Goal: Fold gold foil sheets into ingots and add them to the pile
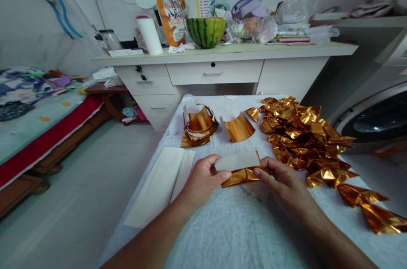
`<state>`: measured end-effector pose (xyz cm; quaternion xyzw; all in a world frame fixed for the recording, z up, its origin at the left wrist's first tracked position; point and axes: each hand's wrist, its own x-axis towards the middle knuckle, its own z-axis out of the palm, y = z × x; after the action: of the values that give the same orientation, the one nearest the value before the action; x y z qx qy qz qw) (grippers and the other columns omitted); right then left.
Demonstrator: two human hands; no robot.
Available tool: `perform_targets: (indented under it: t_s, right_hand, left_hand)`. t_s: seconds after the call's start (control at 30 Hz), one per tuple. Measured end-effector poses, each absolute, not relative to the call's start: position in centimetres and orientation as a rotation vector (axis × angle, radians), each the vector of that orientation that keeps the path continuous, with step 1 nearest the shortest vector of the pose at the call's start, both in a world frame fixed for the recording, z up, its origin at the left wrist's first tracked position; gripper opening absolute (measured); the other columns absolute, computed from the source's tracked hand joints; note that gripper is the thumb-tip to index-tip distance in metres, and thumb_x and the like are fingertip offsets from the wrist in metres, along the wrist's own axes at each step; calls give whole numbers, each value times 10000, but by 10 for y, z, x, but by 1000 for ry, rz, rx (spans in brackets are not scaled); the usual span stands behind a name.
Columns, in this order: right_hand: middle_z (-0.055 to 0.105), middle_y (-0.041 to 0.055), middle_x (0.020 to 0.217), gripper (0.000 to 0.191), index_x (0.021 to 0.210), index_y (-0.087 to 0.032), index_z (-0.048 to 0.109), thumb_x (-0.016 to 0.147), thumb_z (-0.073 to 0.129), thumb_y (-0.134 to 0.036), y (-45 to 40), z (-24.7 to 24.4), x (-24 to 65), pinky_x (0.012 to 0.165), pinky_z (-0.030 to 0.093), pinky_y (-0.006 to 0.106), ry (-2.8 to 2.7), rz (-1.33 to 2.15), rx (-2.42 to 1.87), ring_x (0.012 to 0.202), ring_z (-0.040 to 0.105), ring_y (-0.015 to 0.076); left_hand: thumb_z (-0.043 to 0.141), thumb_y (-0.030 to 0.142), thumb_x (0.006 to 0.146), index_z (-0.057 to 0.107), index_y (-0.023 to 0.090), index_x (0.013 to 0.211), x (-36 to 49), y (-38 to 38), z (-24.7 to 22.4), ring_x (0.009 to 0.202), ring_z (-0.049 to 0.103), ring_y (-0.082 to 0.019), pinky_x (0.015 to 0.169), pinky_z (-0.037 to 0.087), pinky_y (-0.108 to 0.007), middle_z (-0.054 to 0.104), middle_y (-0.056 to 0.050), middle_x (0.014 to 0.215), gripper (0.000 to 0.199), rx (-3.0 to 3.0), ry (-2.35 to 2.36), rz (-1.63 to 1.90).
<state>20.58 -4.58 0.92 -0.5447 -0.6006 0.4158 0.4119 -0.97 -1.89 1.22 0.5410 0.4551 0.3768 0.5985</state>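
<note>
Between my two hands is a sheet of gold foil paper [241, 177], partly folded over so that its white back shows along the top. My left hand [206, 179] pinches its left end between thumb and fingers. At the other end, my right hand [280, 179] is closed on the paper, with the thumb on the gold side. Just beyond, a curled gold sheet [238, 128] lies on the cloth-covered table. A coiled stack of gold sheets [199, 123] sits to its left. Folded gold foil pieces [299, 133] form a heap on the right.
White paper strips [155, 184] lie on the table's left side. Behind stands a white desk [216, 72] carrying a watermelon half [205, 31], an orange snack bag [171, 15] and a white roll [150, 36]. A bed [47, 120] is at left, a washing machine [378, 108] at right.
</note>
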Motion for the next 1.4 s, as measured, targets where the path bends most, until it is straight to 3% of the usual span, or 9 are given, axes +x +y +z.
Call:
perform_targets:
  t_s: [0.33,1.4]
  right_hand:
    - [555,-15,667,241,717,-208,589,869,593,-395,-50,17,200,607,389,271,-1583,829,-1384,652,508,151]
    - [577,7,714,193,729,-221,557,917,556,-267,-59,28,193,652,418,297,-1820,504,-1287,710,547,170]
  left_hand:
    - [680,283,731,578,156,830,-10,-20,10,526,471,-89,495,364,-203,542,50,620,190,1258,1117,814]
    - [625,244,740,616,151,878,-8,-20,7,599,521,-118,538,422,-224,569,28,685,166,1334,1195,727]
